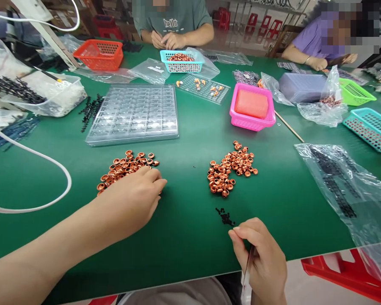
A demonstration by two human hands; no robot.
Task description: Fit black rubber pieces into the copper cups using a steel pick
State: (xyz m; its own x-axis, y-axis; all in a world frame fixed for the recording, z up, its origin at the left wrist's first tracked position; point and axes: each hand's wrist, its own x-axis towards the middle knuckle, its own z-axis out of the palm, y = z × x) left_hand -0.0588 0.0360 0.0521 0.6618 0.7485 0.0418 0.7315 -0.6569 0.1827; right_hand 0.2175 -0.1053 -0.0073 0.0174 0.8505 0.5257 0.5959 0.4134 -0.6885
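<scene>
My left hand [136,197] is closed over the near right side of a pile of small copper-coloured cup-shaped pieces [114,171]. Its fingertips are turned away, so whatever they hold is hidden. My right hand [262,256] is closed round a slim flat tool, apparently tweezers [247,277], whose back end sticks out below the palm. Its thumb and forefinger come together at the near edge of a small heap of tiny black parts [225,217]. Beyond that heap lies a second pile of copper-coloured pieces [220,178].
Stacked clear compartment trays [136,114] lie behind the left pile. A pink basket [252,123] stands at centre right, and a plastic bag of black parts [333,182] lies on the right. A white cable [66,169] loops in from the left. Two people sit across the green table [184,237].
</scene>
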